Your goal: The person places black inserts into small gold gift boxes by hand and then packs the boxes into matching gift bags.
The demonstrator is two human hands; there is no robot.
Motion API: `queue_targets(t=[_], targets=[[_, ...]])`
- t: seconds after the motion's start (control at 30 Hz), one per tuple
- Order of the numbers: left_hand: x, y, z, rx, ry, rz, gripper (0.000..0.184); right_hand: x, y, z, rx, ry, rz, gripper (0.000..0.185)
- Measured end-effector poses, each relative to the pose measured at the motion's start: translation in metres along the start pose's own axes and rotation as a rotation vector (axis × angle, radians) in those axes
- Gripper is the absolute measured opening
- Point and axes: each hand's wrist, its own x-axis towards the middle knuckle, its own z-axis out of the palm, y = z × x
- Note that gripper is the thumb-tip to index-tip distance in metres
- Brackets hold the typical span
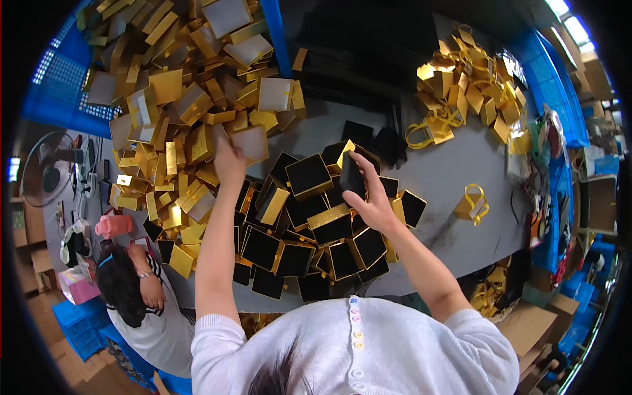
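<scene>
My left hand (229, 163) reaches into the heap of gold boxes (191, 105) at the upper left. Its fingers are smeared and partly hidden, beside a gold box with a pale inside (250, 143); whether they grip it I cannot tell. Over the middle of the table, my right hand (374, 201) has thumb and fingers around a dark rectangular pad (351, 175). Beneath and around it lie several gold-edged boxes with black insides (309, 176), stacked at different angles. A shiny gold box side (343, 155) shows just behind the pad.
Gold boxes with ribbon loops (461, 92) are piled at the back right. One gold ribboned box (470, 205) stands apart on the grey table (434, 174). A blue crate (62, 85) borders the left heap. Another person (141, 296) sits at the lower left, arms folded.
</scene>
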Motion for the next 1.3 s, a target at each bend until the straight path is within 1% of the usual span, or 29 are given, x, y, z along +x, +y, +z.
queue_targets(t=[0.03,0.07,0.13,0.2,0.27,0.33,0.4,0.43,0.47,0.53,0.57,0.6,0.63,0.67,0.7,0.73,0.8,0.83,0.87,0.9,0.93,0.97,1.0,1.03,1.07,1.13,1.2,1.27,1.3], targets=[[-0.001,0.009,-0.02,-0.034,0.064,0.021,0.025,0.003,-0.003,0.001,-0.143,0.021,-0.113,0.072],[-0.005,0.026,-0.042,-0.027,0.059,0.034,0.025,0.006,-0.008,0.004,-0.288,0.038,-0.226,0.074],[-0.023,0.075,-0.082,-0.204,-0.082,0.031,0.037,0.011,-0.029,0.014,-0.504,0.049,-0.347,0.076],[-0.042,0.122,-0.106,-0.251,-0.463,-0.117,0.039,0.018,-0.038,0.026,-0.647,-0.007,-0.513,0.08],[-0.065,0.127,-0.082,-0.593,-0.393,0.143,0.038,0.019,-0.049,0.036,-0.743,-0.14,-0.58,0.076],[-0.078,0.145,-0.076,-0.914,-0.459,-0.017,0.043,0.012,-0.051,0.041,-0.646,-0.17,-0.553,0.068],[-0.088,0.16,-0.073,-1.055,-0.477,-0.085,0.049,0.008,-0.047,0.031,-0.65,-0.175,-0.57,0.063],[-0.09,0.16,-0.068,-1.16,-0.55,-0.168,0.051,0.006,-0.045,0.025,-0.659,-0.174,-0.575,0.058],[-0.095,0.165,-0.067,-1.165,-0.553,-0.17,0.051,0.003,-0.044,0.022,-0.651,-0.111,-0.596,0.045],[-0.099,0.175,-0.063,-1.038,-0.428,-0.064,0.053,0.001,-0.045,0.016,-0.711,-0.05,-0.606,0.036],[-0.101,0.178,-0.062,-1.098,-0.436,-0.103,0.041,0.002,-0.042,0.011,-0.717,-0.045,-0.604,0.036],[-0.102,0.177,-0.062,-1.099,-0.442,-0.102,0.041,0.003,-0.039,0.007,-0.554,-0.066,-0.597,0.035],[-0.101,0.174,-0.063,-1.138,-0.55,-0.174,0.035,0.003,-0.036,0.004,-0.389,-0.087,-0.588,0.035],[-0.1,0.17,-0.063,-1.172,-0.657,-0.249,0.03,0.004,-0.033,0.005,-0.385,-0.084,-0.585,0.035],[-0.097,0.172,-0.067,-1.288,-0.67,-0.297,0.037,0.004,-0.031,0.007,-0.138,-0.06,-0.526,0.035],[-0.098,0.176,-0.07,-1.282,-0.673,-0.304,0.037,0.005,-0.029,0.009,0.109,-0.034,-0.46,0.035],[-0.104,0.187,-0.079,-1.343,-0.574,-0.457,0.05,0.009,-0.024,0.013,0.102,-0.045,-0.459,0.035],[-0.106,0.182,-0.078,-1.239,-0.584,-0.29,0.064,0.01,-0.021,0.014,0.089,-0.059,-0.463,0.035],[-0.105,0.175,-0.077,-1.235,-0.59,-0.298,0.064,0.012,-0.018,0.014,0.073,-0.075,-0.469,0.034],[-0.1,0.167,-0.076,-1.167,-0.637,-0.264,0.069,0.014,-0.017,0.012,0.108,-0.086,-0.472,0.037],[-0.092,0.159,-0.079,-1.097,-0.684,-0.23,0.074,0.024,-0.009,-0.001,0.056,-0.082,-0.516,0.038],[-0.075,0.144,-0.092,-0.824,-0.792,-0.005,0.083,0.036,0.004,-0.018,-0.11,-0.011,-0.466,0.042],[-0.061,0.129,-0.097,-0.705,-0.944,-0.003,0.089,0.047,0.022,-0.038,-0.275,0.061,-0.412,0.047],[-0.043,0.13,-0.108,-0.512,-0.957,-0.09,0.09,0.059,0.045,-0.061,-0.459,0.109,-0.284,0.058],[-0.02,0.133,-0.116,-0.32,-0.956,-0.172,0.09,0.068,0.071,-0.084,-0.644,0.154,-0.157,0.069],[0.027,0.093,-0.064,-0.265,-0.477,-0.084,0.089,0.074,0.129,-0.115,-1.036,0.075,0.057,0.086],[0.074,0.07,-0.005,-0.08,-0.089,0.046,0.078,0.075,0.132,-0.119,-1.183,-0.018,0.072,0.097],[0.1,0.054,0.045,0.018,-0.018,0.135,0.067,0.073,0.131,-0.114,-1.282,0.004,0.093,0.098],[0.107,0.058,0.049,0.007,-0.017,0.139,0.067,0.07,0.128,-0.113,-1.315,0.033,0.111,0.098]])
